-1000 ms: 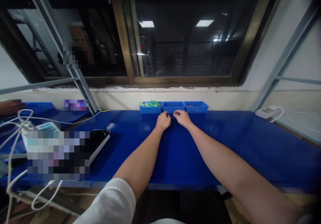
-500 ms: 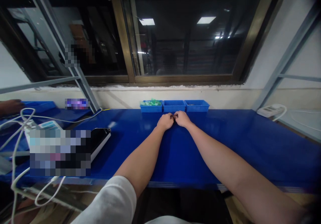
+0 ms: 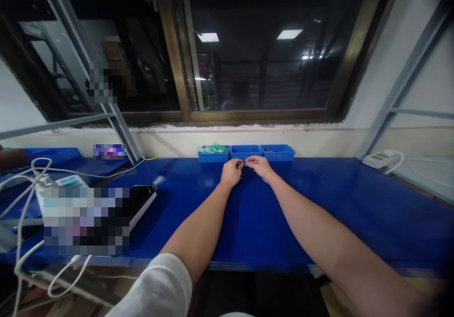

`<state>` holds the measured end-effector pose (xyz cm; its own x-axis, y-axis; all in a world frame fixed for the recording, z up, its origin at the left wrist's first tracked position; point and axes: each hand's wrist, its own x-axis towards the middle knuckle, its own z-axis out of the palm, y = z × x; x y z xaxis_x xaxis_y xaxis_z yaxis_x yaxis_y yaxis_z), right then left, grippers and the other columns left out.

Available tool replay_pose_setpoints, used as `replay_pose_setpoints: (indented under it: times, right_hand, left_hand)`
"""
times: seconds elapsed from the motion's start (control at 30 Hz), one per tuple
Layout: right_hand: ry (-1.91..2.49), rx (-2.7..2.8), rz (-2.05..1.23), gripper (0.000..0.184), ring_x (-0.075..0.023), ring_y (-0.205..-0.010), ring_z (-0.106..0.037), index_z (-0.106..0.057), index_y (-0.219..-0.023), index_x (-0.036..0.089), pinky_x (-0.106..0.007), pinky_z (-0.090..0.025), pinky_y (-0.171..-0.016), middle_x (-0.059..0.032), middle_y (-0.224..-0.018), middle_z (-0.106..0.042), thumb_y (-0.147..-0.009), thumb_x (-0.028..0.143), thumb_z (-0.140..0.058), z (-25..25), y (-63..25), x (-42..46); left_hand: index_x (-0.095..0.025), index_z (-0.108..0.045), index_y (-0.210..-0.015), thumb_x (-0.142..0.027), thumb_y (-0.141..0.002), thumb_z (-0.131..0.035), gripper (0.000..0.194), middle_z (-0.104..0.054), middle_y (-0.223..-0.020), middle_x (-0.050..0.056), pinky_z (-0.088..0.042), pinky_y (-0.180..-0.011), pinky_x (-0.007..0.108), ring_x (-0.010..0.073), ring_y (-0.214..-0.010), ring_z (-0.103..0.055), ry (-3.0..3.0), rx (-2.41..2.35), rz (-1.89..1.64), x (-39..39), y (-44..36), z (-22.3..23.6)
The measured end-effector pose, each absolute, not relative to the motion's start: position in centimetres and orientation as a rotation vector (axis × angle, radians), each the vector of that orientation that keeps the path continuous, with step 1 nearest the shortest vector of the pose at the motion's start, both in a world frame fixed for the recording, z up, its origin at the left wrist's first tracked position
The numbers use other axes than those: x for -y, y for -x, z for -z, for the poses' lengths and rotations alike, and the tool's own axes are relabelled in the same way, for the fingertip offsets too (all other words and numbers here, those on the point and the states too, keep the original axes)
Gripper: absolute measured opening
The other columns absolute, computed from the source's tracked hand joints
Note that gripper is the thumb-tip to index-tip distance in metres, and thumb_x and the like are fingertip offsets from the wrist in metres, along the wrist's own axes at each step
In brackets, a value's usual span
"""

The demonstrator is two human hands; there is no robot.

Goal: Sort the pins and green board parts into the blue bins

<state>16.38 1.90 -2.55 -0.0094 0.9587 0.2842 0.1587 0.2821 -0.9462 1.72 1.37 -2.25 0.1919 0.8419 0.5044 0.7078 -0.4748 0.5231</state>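
Observation:
Above the blue table (image 3: 170, 213), in front of three small bins, my left hand (image 3: 231, 173) and my right hand (image 3: 260, 166) are close together with fingers pinched. Between their fingertips runs a small thin piece (image 3: 244, 162), too small to name. A tiny light spot shows just below my left fingers. The left bin (image 3: 213, 158) holds green and whitish packets. Directly behind my hands is the middle bin (image 3: 246, 148), with no contents visible. Some small pieces lie in the right bin (image 3: 283, 155).
At the left lie a black and white device (image 3: 144, 206), partly blurred out, and white cables (image 3: 21, 227). A power strip (image 3: 383, 158) rests at the far right. Grey metal posts (image 3: 124, 135) flank the table. Another person's hand (image 3: 13, 159) shows at the left edge.
My hands have parted slightly, and the thin piece now shows between their fingertips. My right fingers are straighter than before. The camera view has shifted a little.

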Motion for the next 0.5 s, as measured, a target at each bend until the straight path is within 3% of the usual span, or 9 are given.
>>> replay_pose_setpoints:
  times: [0.17,0.5]
  right_hand:
    - [1.078,1.382,-0.954,0.027,-0.0094,-0.057,-0.051,-0.062,-0.076,0.014,-0.022,-0.038,-0.053,0.0003,-0.065,-0.061,-0.053,0.028,-0.067,2.34,-16.31,-1.59]
    - [1.016,1.395,-1.003,0.016,-0.0099,-0.048,-0.047,-0.06,-0.064,0.016,-0.022,-0.028,-0.045,0.001,-0.052,-0.057,-0.059,0.031,-0.058,1.76,-16.59,-1.17]
  left_hand:
    - [-0.02,-0.065,-0.096,-0.023,-0.083,-0.051,0.019,-0.067,-0.098,0.004,-0.044,-0.085,0.024,0.0151,-0.091,-0.06,-2.271,-1.507,-1.134,-1.13,-1.69,2.02]
    - [-0.022,-0.067,-0.093,-0.025,-0.084,-0.047,0.022,-0.067,-0.092,0.003,-0.043,-0.081,0.024,0.0154,-0.086,-0.059,-2.424,-1.466,-1.009,-1.53,-1.81,2.44]
